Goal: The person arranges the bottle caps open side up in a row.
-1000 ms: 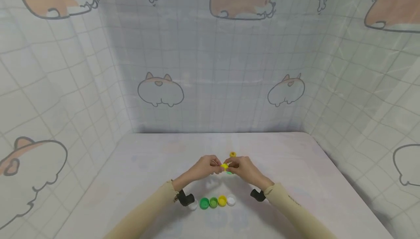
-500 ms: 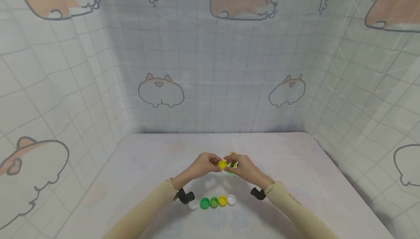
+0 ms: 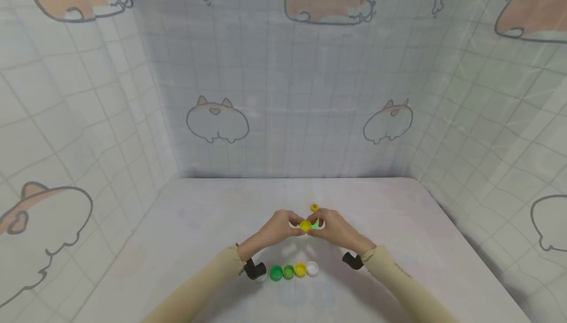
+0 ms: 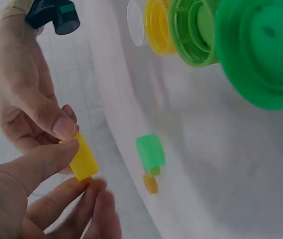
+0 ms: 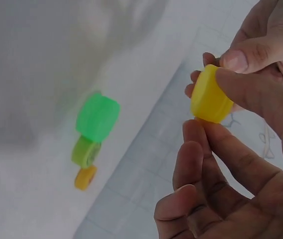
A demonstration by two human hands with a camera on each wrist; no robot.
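Between my two hands a small yellow plastic cup (image 3: 305,226) is held above the table. My left hand (image 3: 275,228) pinches it from the left with thumb and fingers. From the right, my right hand (image 3: 335,228) grips the same cup; its thumb lies along the side in the right wrist view, where the yellow cup (image 5: 212,94) appears tilted. Beyond the hands stand a bright green cup (image 5: 98,116), a lime green piece (image 5: 86,151) and a small yellow piece (image 5: 85,177), lined up close together. The head view partly hides the green ones behind my right hand.
Nearer me on the table sits a row of round pieces: dark green (image 3: 276,273), lime green (image 3: 289,272), yellow (image 3: 300,270) and white (image 3: 312,269). Another white one is mostly covered by the left wrist camera (image 3: 255,269). A patterned cloth wall (image 3: 283,155) rises behind the table.
The yellow cup and both hands have moved slightly nearer and to the right. The right hand's fingers, looser half a second ago, now close on the cup's right side.
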